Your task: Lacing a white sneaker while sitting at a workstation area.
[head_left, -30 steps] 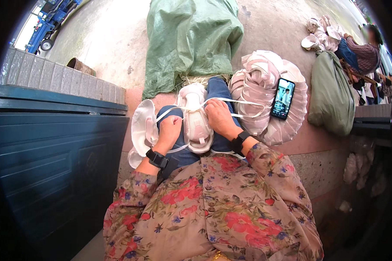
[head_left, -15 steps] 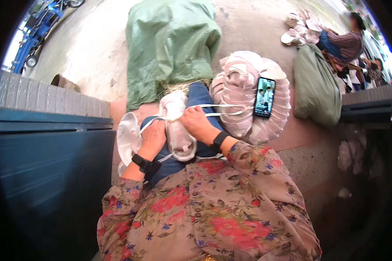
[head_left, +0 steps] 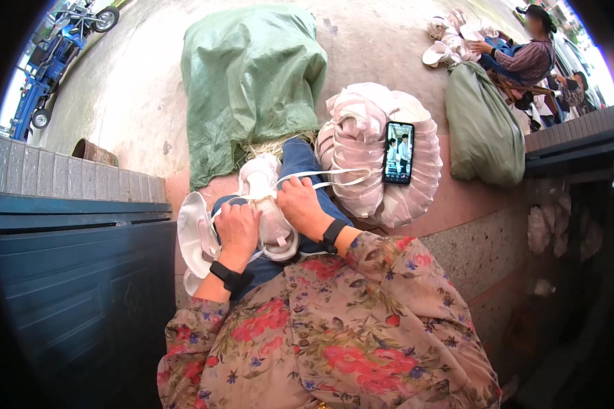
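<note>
A pale pink and white shoe upper lies lengthwise across my lap, its heel end towards me. My right hand is closed at the upper's right edge, pinching a white shoelace that trails in a long loop to the right. On the other edge, my left hand has its fingers curled down against the upper, with lace coming out beside them. Its fingertips are partly hidden. More white uppers rest left of my knee.
At my right sits a coiled bundle of nested pink uppers, with a lit phone on top. A green woven sack stands ahead. A full olive sack and a seated person are at far right. A blue cabinet flanks my left.
My head view has shifted slightly, so the surroundings sit a little differently. My hands stay on the upper; the right-hand lace loop hangs a little closer in. The seated person's arms have moved.
</note>
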Available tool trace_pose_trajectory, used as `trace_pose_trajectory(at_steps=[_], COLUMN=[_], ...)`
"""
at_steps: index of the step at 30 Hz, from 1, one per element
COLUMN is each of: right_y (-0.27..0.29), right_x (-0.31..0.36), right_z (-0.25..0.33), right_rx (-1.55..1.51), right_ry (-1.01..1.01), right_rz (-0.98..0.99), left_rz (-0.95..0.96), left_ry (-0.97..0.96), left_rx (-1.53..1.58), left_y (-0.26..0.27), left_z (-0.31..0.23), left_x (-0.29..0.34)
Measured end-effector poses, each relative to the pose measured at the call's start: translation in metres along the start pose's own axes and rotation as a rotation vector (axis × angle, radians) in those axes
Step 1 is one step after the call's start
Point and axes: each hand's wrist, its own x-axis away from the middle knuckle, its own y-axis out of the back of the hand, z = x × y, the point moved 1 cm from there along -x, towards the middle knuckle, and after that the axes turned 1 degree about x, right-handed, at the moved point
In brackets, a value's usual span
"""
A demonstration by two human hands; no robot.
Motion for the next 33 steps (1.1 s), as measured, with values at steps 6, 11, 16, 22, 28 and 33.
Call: trace_pose_trajectory(at_steps=[6, 11, 16, 22, 28, 33], right_y=[0.005, -0.012, -0.018, -0.017, -0.024, -0.028], right_x=[0.003, 0.003, 0.002, 0.005, 0.001, 0.007], right_z=[0.01, 0.004, 0.0, 0.0, 0.004, -0.01], right_rx=[-0.088, -0.073, -0.194, -0.281, -0.417, -0.594], right_ry=[-0.073, -0.082, -0.127, -0.151, -0.172, -0.219], right_rz=[0.079, 0.161, 0.179, 0.159, 0.032, -0.055], left_rz=[0.074, 0.178, 0.15, 0.144, 0.048, -0.111], left_ry=[0.059, 0.117, 0.173, 0.183, 0.141, 0.172], left_rx=[0.016, 0.248, 0.434, 0.508, 0.454, 0.524], left_y=[-0.005, -0.02, -0.019, -0.022, -0.019, -0.016], left_z=[0.001, 0.019, 0.02, 0.023, 0.025, 0.031], left_x=[0.008, 0.006, 0.005, 0.007, 0.007, -0.019])
